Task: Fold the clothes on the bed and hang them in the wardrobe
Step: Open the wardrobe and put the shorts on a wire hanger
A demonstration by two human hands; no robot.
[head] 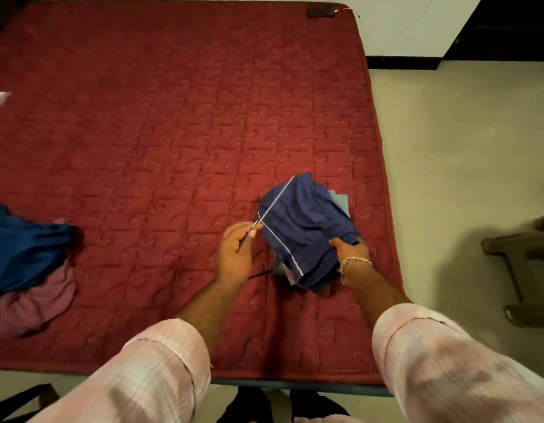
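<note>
A red quilted bed fills most of the view, with pale floor to its right and a white wall at the top; a dark doorway or cabinet in the upper right corner is too dim to make out. Near the bed's right edge lies a folded navy garment with a thin pale stripe along its seam, resting on a lighter grey piece of which only corners peek out, so what that piece is cannot be told. The left hand has its grip pinching the striped edge of the navy garment between thumb and fingertips. The right hand, wearing a chain bracelet, grips the garment's near right side with fingers curled into the cloth; its fingertips are hidden in the folds. Rolled pink checked sleeves cover both forearms. At the left edge a heap of blue cloth sits on a mauve garment, both cut off by the frame. A small dark object lies at the bed's far right corner, too small to identify. A dark stool or chair stands on the floor at far right, partly out of frame
</note>
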